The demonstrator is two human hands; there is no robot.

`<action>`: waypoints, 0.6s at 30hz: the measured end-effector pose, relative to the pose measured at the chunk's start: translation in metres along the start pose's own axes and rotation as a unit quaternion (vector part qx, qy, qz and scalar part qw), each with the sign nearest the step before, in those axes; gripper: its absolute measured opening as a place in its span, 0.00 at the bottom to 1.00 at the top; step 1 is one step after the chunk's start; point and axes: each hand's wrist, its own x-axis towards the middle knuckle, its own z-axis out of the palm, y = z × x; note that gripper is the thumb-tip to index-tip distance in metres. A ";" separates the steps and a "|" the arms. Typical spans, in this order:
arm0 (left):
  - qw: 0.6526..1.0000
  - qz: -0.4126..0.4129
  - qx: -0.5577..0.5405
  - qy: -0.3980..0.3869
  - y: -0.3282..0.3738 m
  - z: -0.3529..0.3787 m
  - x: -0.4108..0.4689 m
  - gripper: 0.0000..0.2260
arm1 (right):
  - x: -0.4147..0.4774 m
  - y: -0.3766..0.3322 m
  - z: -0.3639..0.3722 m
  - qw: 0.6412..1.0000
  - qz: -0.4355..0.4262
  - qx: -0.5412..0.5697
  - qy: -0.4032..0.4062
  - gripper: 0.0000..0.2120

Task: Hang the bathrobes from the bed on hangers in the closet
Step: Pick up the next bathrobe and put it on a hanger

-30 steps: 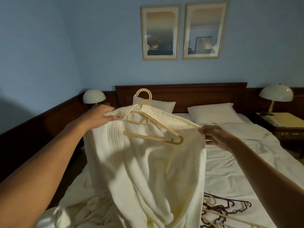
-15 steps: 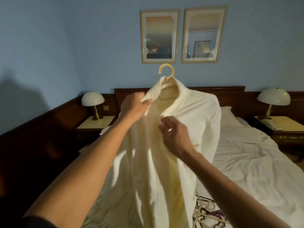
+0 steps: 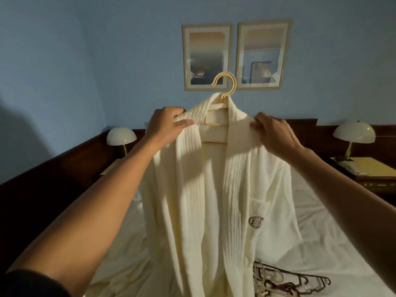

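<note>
A cream bathrobe [image 3: 216,189] with a ribbed collar and a dark chest logo hangs upright on a beige plastic hanger [image 3: 226,82], held up over the bed [image 3: 334,249]. My left hand [image 3: 166,127] grips the robe's left shoulder at the collar. My right hand [image 3: 273,133] pinches the right shoulder. The hanger's hook sticks up above the collar; its arms are mostly hidden inside the robe. The closet is out of view.
Several spare hangers [image 3: 285,279] lie tangled on the bed sheet at lower right. Bedside lamps [image 3: 121,137] [image 3: 353,133] stand on nightstands either side of the dark wooden headboard [image 3: 304,129]. Two framed pictures [image 3: 206,56] hang on the blue wall.
The robe went from draped loosely over the tilted hanger to hanging straight on it. My hands moved from the collar front out to the two shoulders, spreading the robe open.
</note>
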 end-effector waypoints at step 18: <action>0.871 -0.242 -0.354 -0.240 -0.013 0.119 -0.088 0.59 | 0.118 -0.002 -0.123 0.956 0.162 0.076 0.233 0.14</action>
